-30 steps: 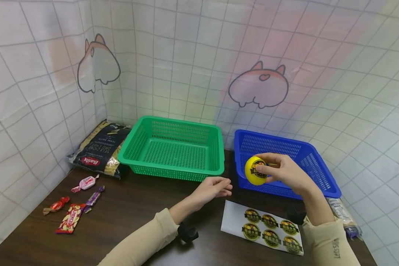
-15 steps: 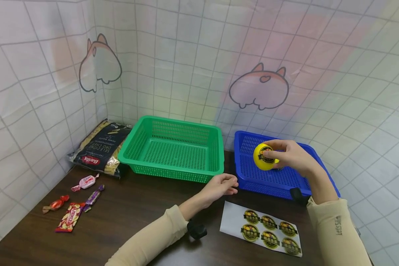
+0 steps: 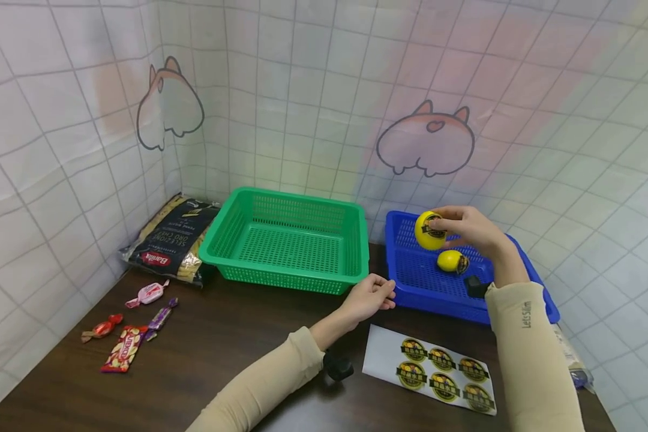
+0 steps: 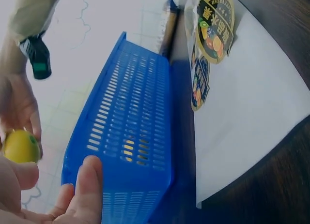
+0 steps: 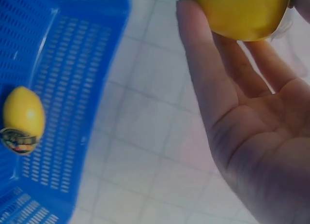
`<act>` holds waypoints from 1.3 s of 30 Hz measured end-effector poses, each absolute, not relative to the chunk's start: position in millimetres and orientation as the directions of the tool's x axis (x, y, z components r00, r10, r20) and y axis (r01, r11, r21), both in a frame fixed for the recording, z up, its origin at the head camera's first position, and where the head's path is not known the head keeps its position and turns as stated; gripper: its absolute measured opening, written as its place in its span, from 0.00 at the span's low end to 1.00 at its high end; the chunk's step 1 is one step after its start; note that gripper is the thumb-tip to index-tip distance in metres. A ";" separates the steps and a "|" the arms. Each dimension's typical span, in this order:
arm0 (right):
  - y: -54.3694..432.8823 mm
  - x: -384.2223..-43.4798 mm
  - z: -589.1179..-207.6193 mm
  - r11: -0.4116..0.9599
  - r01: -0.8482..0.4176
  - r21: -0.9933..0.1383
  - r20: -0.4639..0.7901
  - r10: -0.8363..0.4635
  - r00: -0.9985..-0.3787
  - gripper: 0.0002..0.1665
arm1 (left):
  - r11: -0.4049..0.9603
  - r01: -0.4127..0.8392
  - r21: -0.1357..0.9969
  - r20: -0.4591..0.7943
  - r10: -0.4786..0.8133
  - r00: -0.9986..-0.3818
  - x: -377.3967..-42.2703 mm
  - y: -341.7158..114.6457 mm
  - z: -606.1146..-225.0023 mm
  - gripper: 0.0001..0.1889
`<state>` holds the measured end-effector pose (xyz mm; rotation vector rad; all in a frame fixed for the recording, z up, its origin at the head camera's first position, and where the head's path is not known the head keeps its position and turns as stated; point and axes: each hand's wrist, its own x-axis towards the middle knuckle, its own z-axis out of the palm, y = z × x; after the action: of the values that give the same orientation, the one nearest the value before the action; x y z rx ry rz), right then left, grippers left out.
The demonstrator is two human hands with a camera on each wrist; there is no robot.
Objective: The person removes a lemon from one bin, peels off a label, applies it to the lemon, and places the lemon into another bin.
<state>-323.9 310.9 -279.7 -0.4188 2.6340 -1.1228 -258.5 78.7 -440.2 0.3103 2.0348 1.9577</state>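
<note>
My right hand [image 3: 474, 231] holds a yellow lemon [image 3: 429, 231] bearing a dark round sticker, between thumb and fingers, above the blue basket [image 3: 437, 303]. Inside that basket lies a second lemon [image 3: 449, 261], also with a sticker on its end. The right wrist view shows the held lemon [image 5: 244, 13] at the fingertips. My left hand [image 3: 367, 298] hovers by the blue basket's near left corner with its fingers loosely bent and nothing in them. A white sheet of round stickers [image 3: 383, 357] lies on the table just in front.
A green basket [image 3: 286, 277] stands left of the blue one. Farther left are a pasta bag [image 3: 173, 240] and several wrapped sweets, including a pink candy [image 3: 150, 293]. Another packet [image 3: 575, 366] lies at the far right. A gridded curtain [image 3: 302, 90] hangs behind.
My right hand has carried the held lemon up and back over the blue basket, uncovering the second lemon inside. My left hand has shifted slightly right, toward the blue basket's corner.
</note>
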 end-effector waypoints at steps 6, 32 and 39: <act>316.1 -346.0 -298.1 0.667 -0.133 -0.733 -0.144 -0.343 -0.928 0.40 | 0.115 -0.036 0.993 -0.073 0.336 -0.939 -263.2 86.0 -445.9 0.20; 321.5 -384.5 -360.3 0.697 0.113 -0.708 -0.177 -0.021 -0.984 0.43 | -0.161 -0.227 0.960 -0.152 0.381 -0.912 -276.6 100.7 -450.8 0.11; 324.2 -393.1 -364.1 0.740 0.099 -0.666 -0.154 -0.006 -0.988 0.42 | -0.201 -0.230 0.952 -0.145 0.365 -0.920 -276.2 105.9 -448.3 0.07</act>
<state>-393.1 324.2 -364.1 0.0750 2.7927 -1.0807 -276.2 105.9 -448.3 0.1574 1.6898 2.1701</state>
